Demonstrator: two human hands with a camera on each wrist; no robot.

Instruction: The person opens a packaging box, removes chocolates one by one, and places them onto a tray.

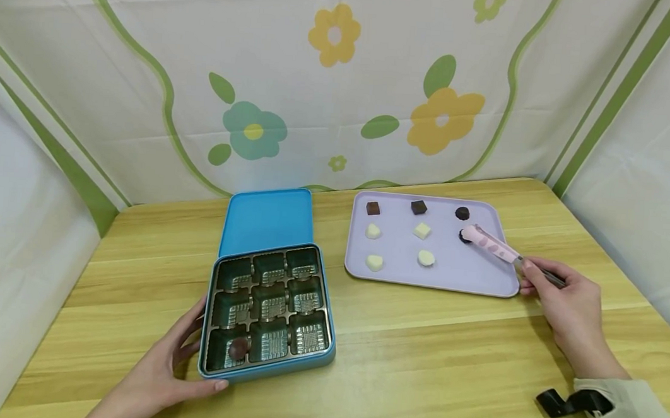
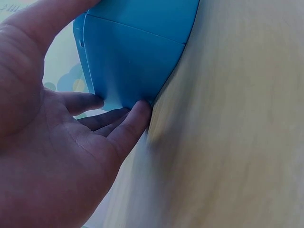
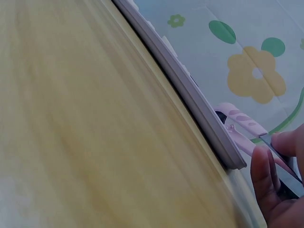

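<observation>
My left hand (image 1: 159, 357) holds the near left corner of a blue tin (image 1: 287, 365), thumb at its front and fingers along its left side. Inside sits a dark insert of square compartments, with a round brown chocolate (image 1: 239, 348) in the near left one. In my right hand (image 1: 571, 303) are tongs (image 1: 495, 246) with pink tips, gripped by their metal handles. The tips are at a dark chocolate (image 1: 463, 237) on the right of a lilac tray (image 1: 468, 273); the right wrist view shows the tips on either side of something dark.
The tin's blue lid (image 1: 268, 221) lies behind it. Several other chocolates stand on the tray: dark ones (image 1: 418, 207) along the back, white ones (image 1: 422, 230) nearer. A black strap (image 1: 572, 403) hangs by the right sleeve. A flowered cloth (image 1: 329, 95) rises behind the wooden table (image 1: 406, 364).
</observation>
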